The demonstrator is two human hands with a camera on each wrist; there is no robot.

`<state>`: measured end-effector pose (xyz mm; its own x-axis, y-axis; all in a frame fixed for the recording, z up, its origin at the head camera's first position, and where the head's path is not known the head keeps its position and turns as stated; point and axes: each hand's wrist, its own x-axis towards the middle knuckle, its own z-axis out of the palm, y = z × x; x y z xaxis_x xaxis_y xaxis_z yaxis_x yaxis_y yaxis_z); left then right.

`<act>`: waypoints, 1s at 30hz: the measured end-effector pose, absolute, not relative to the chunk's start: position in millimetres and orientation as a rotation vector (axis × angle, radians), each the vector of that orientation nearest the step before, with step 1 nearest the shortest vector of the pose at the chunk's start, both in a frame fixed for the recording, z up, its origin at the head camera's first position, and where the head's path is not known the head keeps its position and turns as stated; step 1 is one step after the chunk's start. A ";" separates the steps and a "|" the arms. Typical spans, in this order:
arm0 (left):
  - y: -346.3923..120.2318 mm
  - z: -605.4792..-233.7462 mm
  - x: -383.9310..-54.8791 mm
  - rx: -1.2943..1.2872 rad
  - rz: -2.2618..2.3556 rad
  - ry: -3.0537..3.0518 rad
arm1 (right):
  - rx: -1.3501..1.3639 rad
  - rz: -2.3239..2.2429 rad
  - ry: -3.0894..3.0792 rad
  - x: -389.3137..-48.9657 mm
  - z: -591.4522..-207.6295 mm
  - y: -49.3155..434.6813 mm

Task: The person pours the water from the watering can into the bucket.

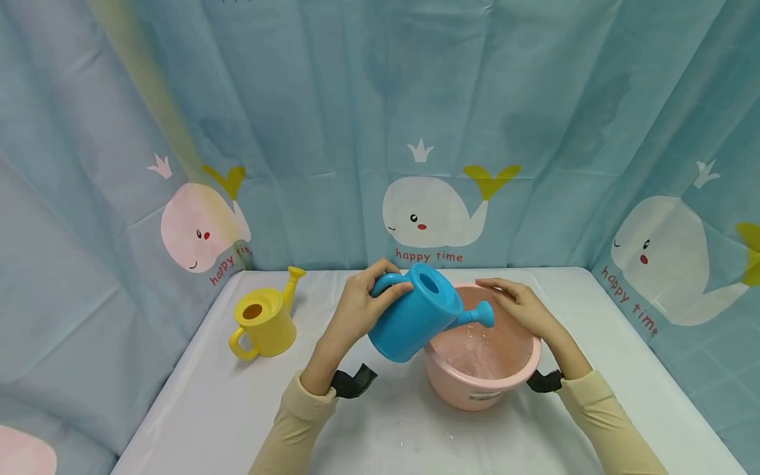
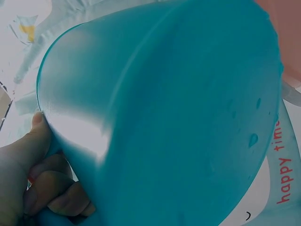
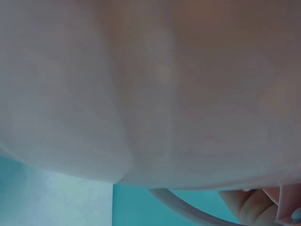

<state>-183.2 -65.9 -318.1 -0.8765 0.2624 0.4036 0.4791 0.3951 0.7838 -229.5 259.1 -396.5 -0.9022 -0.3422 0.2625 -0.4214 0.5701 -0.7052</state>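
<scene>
In the head view, my left hand (image 1: 369, 300) grips the handle of a blue watering can (image 1: 410, 323), thumb along its side. The can is tilted right, its spout over a pink basin (image 1: 469, 397); water inside the basin looks disturbed below the spout. Droplets cling to the blue can's base in the left wrist view, where my curled fingers (image 2: 54, 186) wrap the handle. My right hand (image 1: 525, 309) holds the basin's far right rim. The basin's wall fills most of the right wrist view, with a few fingers (image 3: 254, 207) at the lower right.
A yellow watering can (image 1: 273, 330) stands upright on the left of the white table (image 1: 208, 409), its spout pointing away to the back right. Small water drops lie on the tabletop near the front. Blue curtains (image 1: 332, 132) printed with whales enclose the table at the back and sides.
</scene>
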 end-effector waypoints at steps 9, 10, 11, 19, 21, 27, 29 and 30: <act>-66.4 -319.1 -183.9 -0.659 -1.485 -2.437 | 0.660 1.251 -2.697 -229.4 -396.0 259.2; -66.5 -319.1 -183.9 -0.660 -1.484 -2.436 | 0.662 1.251 -2.696 -229.4 -395.8 259.1; -66.5 -318.9 -184.0 -0.661 -1.483 -2.434 | 0.663 1.253 -2.695 -229.6 -395.5 259.0; -66.6 -316.2 -183.6 -0.679 -1.479 -2.422 | 0.652 1.243 -2.701 -230.1 -393.2 258.6; -66.4 -315.2 -183.0 -0.682 -1.484 -2.422 | 0.647 1.245 -2.704 -230.1 -393.3 258.8; -66.3 -316.1 -182.3 -0.674 -1.494 -2.425 | 0.642 1.260 -2.708 -229.5 -394.3 258.8; -66.3 -316.4 -182.4 -0.666 -1.496 -2.428 | 0.642 1.263 -2.707 -229.3 -394.3 258.7; -66.2 -316.3 -182.5 -0.664 -1.497 -2.429 | 0.642 1.262 -2.706 -229.3 -394.2 258.9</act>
